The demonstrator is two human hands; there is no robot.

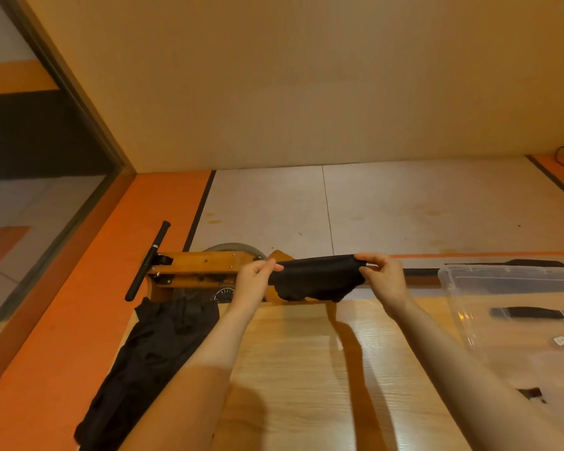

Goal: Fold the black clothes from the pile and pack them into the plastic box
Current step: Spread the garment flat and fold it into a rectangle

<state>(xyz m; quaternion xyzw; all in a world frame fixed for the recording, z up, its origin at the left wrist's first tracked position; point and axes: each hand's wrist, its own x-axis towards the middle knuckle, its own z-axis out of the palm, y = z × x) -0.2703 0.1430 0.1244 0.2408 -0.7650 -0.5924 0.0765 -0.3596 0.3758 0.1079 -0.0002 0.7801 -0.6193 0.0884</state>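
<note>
Both hands (319, 275) pinching unlabelled black garment (319, 279)

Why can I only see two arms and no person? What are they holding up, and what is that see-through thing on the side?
The camera sits on the person's head and looks forward and down, so you see only their own arms reaching out, as if you were looking through their eyes. There is just this one picture.

The left hand and the right hand each pinch one end of a small black garment and hold it stretched in the air above a wooden table.

On the left of the table lies a pile of black clothes, partly hanging over the edge. On the right stands a clear plastic box; something dark shows in it, but I cannot tell what it is.

Behind the table is a wooden machine with a black handle, which looks like exercise gear and is not being used.
</note>
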